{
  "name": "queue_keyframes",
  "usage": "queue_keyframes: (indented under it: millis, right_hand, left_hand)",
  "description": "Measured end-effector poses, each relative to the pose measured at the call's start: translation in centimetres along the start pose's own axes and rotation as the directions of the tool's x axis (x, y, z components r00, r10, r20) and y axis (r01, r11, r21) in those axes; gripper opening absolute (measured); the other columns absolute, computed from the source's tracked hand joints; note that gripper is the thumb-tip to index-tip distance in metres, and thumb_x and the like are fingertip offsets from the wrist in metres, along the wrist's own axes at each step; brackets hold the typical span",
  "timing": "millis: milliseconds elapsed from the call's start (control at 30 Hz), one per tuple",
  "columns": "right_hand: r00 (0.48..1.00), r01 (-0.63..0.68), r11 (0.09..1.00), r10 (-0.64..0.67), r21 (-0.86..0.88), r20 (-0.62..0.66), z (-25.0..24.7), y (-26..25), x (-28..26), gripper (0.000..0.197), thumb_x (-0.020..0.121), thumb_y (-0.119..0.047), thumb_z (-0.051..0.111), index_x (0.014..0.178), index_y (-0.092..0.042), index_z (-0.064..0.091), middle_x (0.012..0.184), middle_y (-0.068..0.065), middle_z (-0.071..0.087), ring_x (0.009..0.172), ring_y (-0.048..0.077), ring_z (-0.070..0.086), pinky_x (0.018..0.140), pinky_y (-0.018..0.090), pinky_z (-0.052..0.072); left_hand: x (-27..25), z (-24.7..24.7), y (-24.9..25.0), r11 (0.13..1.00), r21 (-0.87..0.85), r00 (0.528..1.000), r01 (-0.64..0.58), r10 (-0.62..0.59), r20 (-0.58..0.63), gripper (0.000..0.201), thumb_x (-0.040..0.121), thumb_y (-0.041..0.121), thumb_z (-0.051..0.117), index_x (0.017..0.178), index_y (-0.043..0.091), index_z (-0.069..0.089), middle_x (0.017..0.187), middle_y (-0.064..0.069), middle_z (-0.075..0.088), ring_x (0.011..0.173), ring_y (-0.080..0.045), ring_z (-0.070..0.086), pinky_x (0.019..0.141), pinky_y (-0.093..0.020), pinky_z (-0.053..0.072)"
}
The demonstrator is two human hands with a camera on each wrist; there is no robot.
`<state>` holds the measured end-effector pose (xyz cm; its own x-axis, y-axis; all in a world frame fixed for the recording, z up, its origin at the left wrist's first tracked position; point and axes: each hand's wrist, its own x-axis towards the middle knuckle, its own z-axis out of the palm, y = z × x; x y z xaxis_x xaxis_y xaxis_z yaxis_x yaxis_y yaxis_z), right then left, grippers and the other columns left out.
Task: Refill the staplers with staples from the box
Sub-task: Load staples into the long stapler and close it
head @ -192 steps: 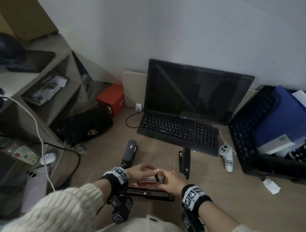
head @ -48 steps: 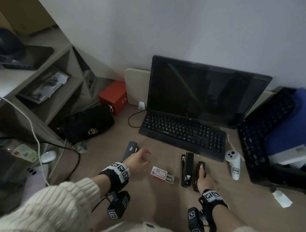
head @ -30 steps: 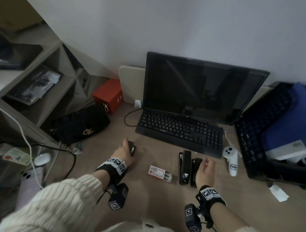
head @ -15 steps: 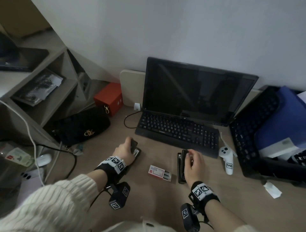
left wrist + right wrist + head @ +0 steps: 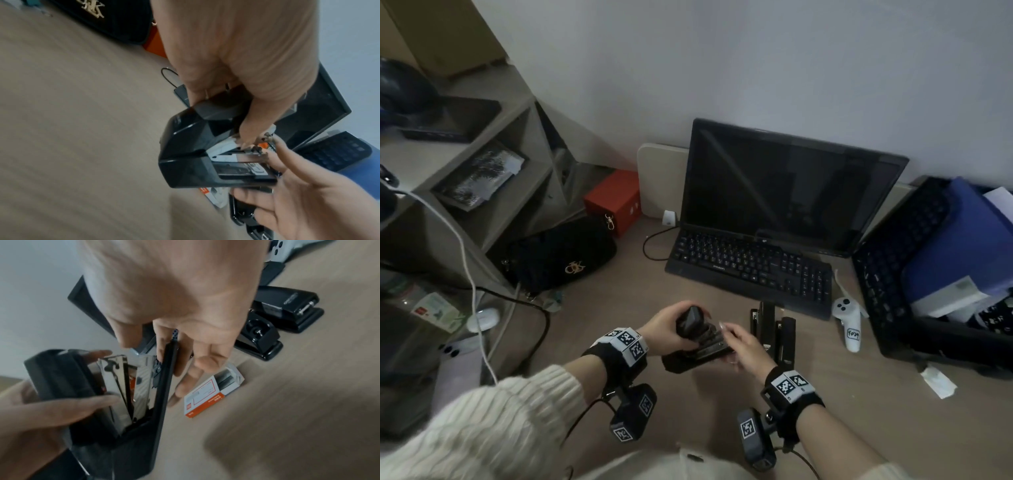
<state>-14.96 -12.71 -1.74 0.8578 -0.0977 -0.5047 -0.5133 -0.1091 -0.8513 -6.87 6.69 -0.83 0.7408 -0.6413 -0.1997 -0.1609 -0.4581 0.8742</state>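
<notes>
Her left hand gripped the stiff, hinged stapler's lid; right hand clasped its base; staple box at four o'clock.

Black monitor at wall, black keyboard just in front on worktop. White VR controller right of keyboard. Black handbag and red box back left by shelf unit. Crumpled paper scrap far right.
</notes>
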Motion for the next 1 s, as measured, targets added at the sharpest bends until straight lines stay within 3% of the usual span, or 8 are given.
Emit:
queue_keyframes:
  millis: [133, 233, 400, 533, 633, 767, 900, 1000]
  right_hand:
    - [0.999, 0.001, 0.996, -0.004, -0.094, -0.033, 0.1, 1.4, 0.1, 0.026, 0.102, -0.034, 0.039, 0.119, -0.019, 0.051, 0.094, 0.009, 0.068, 0.062, 0.022, 0.068, 0.036, 0.019, 0.033]
    - [0.997, -0.025, 0.990, 0.015, -0.140, -0.075, 0.2, 1.9, 0.0, 0.030, 0.103, -0.025, 0.036, 0.119, -0.007, 0.054, 0.085, 0.010, 0.064, 0.056, 0.019, 0.064, 0.036, 0.018, 0.035]
    - [0.995, -0.059, 0.985, 0.044, -0.165, -0.092, 0.3, 2.6, -0.7, 0.021, 0.102, -0.017, 0.039, 0.112, -0.010, 0.055, 0.093, 0.007, 0.062, 0.061, 0.014, 0.065, 0.044, 0.016, 0.047]
    - [0.994, -0.069, 0.981, 0.052, -0.182, -0.097, 0.5, 3.4, -1.0, 0.018, 0.102, -0.021, 0.038, 0.109, -0.014, 0.054, 0.095, 0.009, 0.068, 0.050, 0.013, 0.066, 0.038, 0.014, 0.039]
    - [0.995, -0.088, 0.974, 0.075, -0.211, -0.070, 0.6, 4.2, -1.2, 0.023, 0.103, -0.022, 0.037, 0.117, -0.015, 0.053, 0.101, 0.008, 0.066, 0.050, 0.010, 0.066, 0.039, 0.017, 0.037]
    - [0.992, -0.120, 0.969, 0.105, -0.215, -0.076, 0.2, 5.4, -1.6, 0.024, 0.102, -0.021, 0.038, 0.123, -0.016, 0.051, 0.117, 0.001, 0.059, 0.057, 0.013, 0.068, 0.046, 0.019, 0.043]
    - [0.986, -0.150, 0.971, 0.133, -0.188, -0.101, -0.2, 5.4, -2.2, 0.020, 0.102, -0.017, 0.037, 0.117, -0.020, 0.050, 0.109, -0.010, 0.053, 0.060, 0.013, 0.068, 0.051, 0.020, 0.045]
    - [0.978, -0.188, 0.970, 0.170, -0.154, -0.123, -0.3, 5.9, -2.0, 0.021, 0.102, -0.021, 0.037, 0.118, -0.015, 0.051, 0.105, -0.003, 0.061, 0.060, 0.014, 0.069, 0.046, 0.019, 0.042]
  left_hand:
    - [-0.4, 0.8, -0.4, 0.991, -0.128, 1.000, 0.025, -0.025, 0.001, 0.052, 0.065, 0.021, 0.085, 0.112, 0.017, 0.063, 0.107, -0.004, 0.071, 0.101, -0.020, 0.069, 0.094, -0.048, 0.055]
    - [-0.6, 1.4, -0.5, 0.983, -0.173, 0.998, 0.056, -0.055, 0.010, 0.045, 0.068, 0.018, 0.088, 0.108, 0.015, 0.066, 0.102, -0.004, 0.074, 0.096, -0.018, 0.072, 0.092, -0.044, 0.057]
    - [-1.1, 0.5, -1.3, 0.981, -0.162, 0.993, 0.104, -0.094, 0.071, 0.038, 0.070, 0.017, 0.088, 0.102, 0.024, 0.070, 0.099, 0.003, 0.075, 0.093, -0.009, 0.072, 0.089, -0.034, 0.058]
    - [-2.0, -1.0, -2.0, 0.983, -0.150, 0.992, 0.104, -0.092, 0.088, 0.032, 0.072, 0.004, 0.084, 0.094, 0.023, 0.072, 0.090, 0.004, 0.075, 0.084, -0.007, 0.070, 0.082, -0.027, 0.057]
    - [-2.9, -1.9, -2.9, 0.982, -0.125, 0.986, 0.139, -0.126, 0.110, 0.031, 0.073, 0.004, 0.084, 0.095, 0.022, 0.072, 0.098, 0.001, 0.076, 0.091, -0.010, 0.072, 0.087, -0.031, 0.058]
    - [-4.1, -3.3, -4.8, 0.979, -0.037, 0.971, 0.200, -0.193, 0.139, 0.033, 0.072, 0.015, 0.085, 0.097, 0.032, 0.073, 0.108, 0.009, 0.075, 0.101, -0.008, 0.070, 0.096, -0.036, 0.055]
    - [-4.8, -3.7, -5.6, 0.970, 0.151, 0.973, 0.190, -0.207, 0.104, 0.034, 0.072, 0.023, 0.086, 0.093, 0.040, 0.067, 0.103, 0.011, 0.071, 0.098, -0.006, 0.067, 0.094, -0.032, 0.055]
    - [-5.1, -3.5, -6.0, 0.945, 0.276, 0.970, 0.173, -0.213, 0.120, 0.038, 0.074, 0.020, 0.084, 0.103, 0.036, 0.066, 0.101, 0.016, 0.066, 0.098, -0.006, 0.064, 0.093, -0.027, 0.052]
